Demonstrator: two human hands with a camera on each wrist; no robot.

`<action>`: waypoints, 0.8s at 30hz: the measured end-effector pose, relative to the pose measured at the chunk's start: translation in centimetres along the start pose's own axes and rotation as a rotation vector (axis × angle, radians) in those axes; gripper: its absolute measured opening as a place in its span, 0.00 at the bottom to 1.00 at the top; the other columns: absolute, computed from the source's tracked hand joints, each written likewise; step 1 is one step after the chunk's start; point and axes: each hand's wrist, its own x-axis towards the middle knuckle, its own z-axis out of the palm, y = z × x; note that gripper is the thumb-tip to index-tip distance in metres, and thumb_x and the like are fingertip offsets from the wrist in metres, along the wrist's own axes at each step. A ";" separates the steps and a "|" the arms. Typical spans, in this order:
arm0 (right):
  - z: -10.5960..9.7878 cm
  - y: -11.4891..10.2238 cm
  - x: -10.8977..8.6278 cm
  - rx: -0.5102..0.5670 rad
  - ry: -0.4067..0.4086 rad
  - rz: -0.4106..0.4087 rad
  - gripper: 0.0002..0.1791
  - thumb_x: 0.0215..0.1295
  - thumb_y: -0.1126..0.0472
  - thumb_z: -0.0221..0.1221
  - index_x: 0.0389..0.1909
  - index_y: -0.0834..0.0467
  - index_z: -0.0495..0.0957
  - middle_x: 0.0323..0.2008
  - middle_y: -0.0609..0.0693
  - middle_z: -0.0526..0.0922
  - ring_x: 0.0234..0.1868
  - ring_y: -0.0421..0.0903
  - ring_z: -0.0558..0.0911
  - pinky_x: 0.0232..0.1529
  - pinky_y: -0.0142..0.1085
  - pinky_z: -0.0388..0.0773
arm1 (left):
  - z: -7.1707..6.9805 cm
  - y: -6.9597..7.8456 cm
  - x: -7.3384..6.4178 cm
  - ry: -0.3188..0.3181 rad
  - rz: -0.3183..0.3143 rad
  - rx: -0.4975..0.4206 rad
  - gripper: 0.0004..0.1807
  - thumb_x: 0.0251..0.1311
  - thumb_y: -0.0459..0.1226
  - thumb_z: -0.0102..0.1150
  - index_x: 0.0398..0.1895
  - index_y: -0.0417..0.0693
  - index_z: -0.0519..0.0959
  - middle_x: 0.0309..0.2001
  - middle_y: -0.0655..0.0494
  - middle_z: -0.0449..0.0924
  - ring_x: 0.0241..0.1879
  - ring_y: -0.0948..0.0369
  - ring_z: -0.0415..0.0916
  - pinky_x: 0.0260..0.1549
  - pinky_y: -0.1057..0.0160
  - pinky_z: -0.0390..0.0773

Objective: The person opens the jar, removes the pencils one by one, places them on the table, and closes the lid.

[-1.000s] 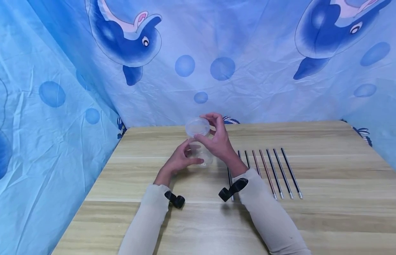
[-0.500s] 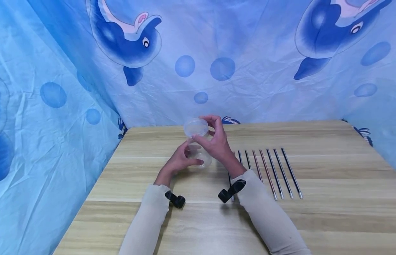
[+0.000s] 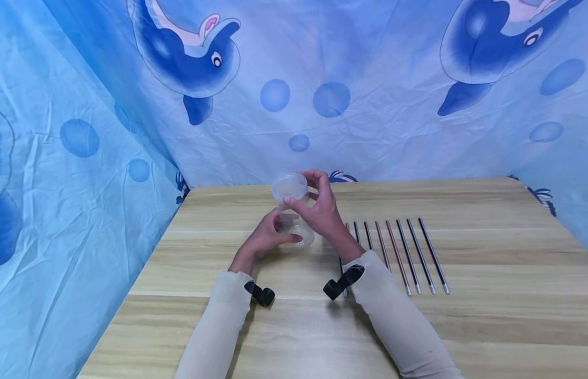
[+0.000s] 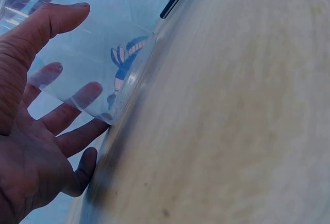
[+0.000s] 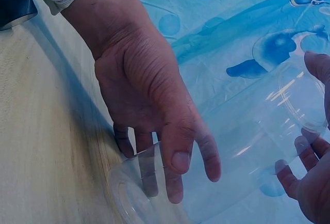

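A tall clear plastic jar (image 3: 290, 187) stands near the back of the wooden table, its round top end toward the head camera. Low on its side, my left hand (image 3: 266, 235) holds it, thumb on the near side and fingers behind. Through the transparent wall (image 4: 103, 43) those fingers show in the left wrist view. My right hand (image 3: 320, 206) grips around the top end, thumb at the rim. In the right wrist view the right hand (image 5: 312, 182) is at the ridged upper end, while the left hand (image 5: 142, 95) reaches across the lower part.
Several dark and reddish pencils (image 3: 407, 255) lie in a row to the right of the jar, partly under the right forearm. A blue curtain (image 3: 298, 116) with dolphin pictures hangs behind and at the left of the table (image 3: 298, 337).
The jar's top end and my right hand have shifted slightly left. Both hands keep their hold, and the pencils lie where they were.
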 end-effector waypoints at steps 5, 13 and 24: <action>0.0 0.0 -0.1 -0.010 0.004 0.005 0.35 0.59 0.69 0.66 0.63 0.72 0.58 0.62 0.67 0.68 0.62 0.62 0.70 0.59 0.60 0.69 | 0.2 0.1 -0.1 -0.007 0.004 -0.008 0.49 0.49 0.34 0.77 0.74 0.64 0.62 0.65 0.42 0.72 0.63 0.44 0.69 0.60 0.45 0.71; 0.0 0.0 -0.2 -0.019 0.018 0.011 0.35 0.59 0.68 0.67 0.63 0.73 0.59 0.60 0.68 0.69 0.61 0.62 0.71 0.58 0.59 0.70 | 0.3 0.3 -0.1 -0.012 -0.002 -0.013 0.50 0.49 0.33 0.77 0.75 0.59 0.61 0.65 0.38 0.71 0.64 0.41 0.68 0.61 0.41 0.68; 0.2 0.2 -0.1 0.007 0.020 -0.005 0.35 0.58 0.68 0.67 0.62 0.73 0.59 0.60 0.69 0.68 0.60 0.64 0.71 0.58 0.61 0.69 | 0.2 1.2 -0.4 -0.025 -0.031 -0.029 0.50 0.51 0.30 0.75 0.77 0.53 0.58 0.66 0.36 0.69 0.64 0.39 0.66 0.59 0.44 0.70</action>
